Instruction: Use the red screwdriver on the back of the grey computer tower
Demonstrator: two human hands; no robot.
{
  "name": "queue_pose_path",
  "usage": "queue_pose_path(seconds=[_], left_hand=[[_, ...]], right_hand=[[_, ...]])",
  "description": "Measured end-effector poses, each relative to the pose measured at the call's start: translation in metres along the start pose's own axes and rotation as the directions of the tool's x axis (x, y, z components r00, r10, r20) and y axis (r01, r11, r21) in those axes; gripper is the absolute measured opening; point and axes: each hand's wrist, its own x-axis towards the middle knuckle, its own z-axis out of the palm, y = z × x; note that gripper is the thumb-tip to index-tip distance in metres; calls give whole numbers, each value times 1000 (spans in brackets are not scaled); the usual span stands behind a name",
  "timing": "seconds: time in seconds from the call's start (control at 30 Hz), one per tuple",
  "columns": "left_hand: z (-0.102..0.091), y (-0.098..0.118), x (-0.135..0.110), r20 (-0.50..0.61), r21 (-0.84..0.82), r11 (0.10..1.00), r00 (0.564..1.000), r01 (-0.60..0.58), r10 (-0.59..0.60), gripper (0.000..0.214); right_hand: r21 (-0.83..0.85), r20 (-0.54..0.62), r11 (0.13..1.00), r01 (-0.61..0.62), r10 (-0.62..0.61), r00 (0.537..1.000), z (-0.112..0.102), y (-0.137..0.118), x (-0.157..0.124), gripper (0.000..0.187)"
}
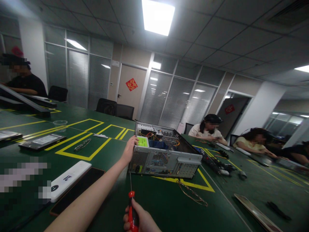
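An opened desktop computer case [166,162] lies on the green table, its rear panel facing me and its wires and parts showing inside. My left hand [131,149] grips the case's left edge, beside a power supply with a bright green label [143,141]. In my right hand [140,216] is a red and black screwdriver [131,206], with the fingers wrapped round its handle. Its thin shaft points forward to the lower left corner of the rear panel. Whether the tip touches the case I cannot tell.
Left of my arm lie a white power bank [71,180], a dark phone [79,190] and a hard drive [42,141]. A clear plastic cup [60,125] stands farther back. Cables [193,195] and another phone [257,211] lie right. Several people sit around the table.
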Motion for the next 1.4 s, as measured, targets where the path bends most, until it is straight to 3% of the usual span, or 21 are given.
queue_pose_path(seconds=[0.17, 0.37, 0.43, 0.7, 0.87, 1.07, 1.23, 1.4], left_hand=[[-1, 1, -1, 9, 12, 1000, 1000, 6, -6, 39], [0, 1, -1, 13, -2, 1000, 1000, 19, -19, 39], [-1, 2, -1, 16, -3, 1000, 1000, 20, -20, 39], [0, -1, 0, 0, 0, 1000, 1000, 12, -12, 40], [0, -1, 0, 0, 8, 1000, 1000, 5, -5, 41], [0, 2, -1, 2, 7, 1000, 1000, 12, -12, 41], [1, 1, -1, -11, 6, 1000, 1000, 14, -14, 40], [0, 2, -1, 4, 10, 1000, 1000, 6, -6, 41]], right_hand=[[-9, 8, 1000, 15, -14, 1000, -1, 0, 1, 50], [-28, 63, 997, 70, -68, 996, -6, 6, 7, 18], [-28, 84, 996, 88, -85, 993, -7, 7, 7, 16], [-72, 220, 985, 155, -135, 966, -6, 8, 5, 44], [-171, 391, 957, 236, -154, 908, -5, 5, 4, 62], [-162, 392, 966, 202, -125, 911, -8, 3, 1, 50], [-129, 401, 960, 248, -178, 899, -16, 9, 10, 65], [-185, 415, 952, 243, -148, 898, -29, 12, 30, 69]])
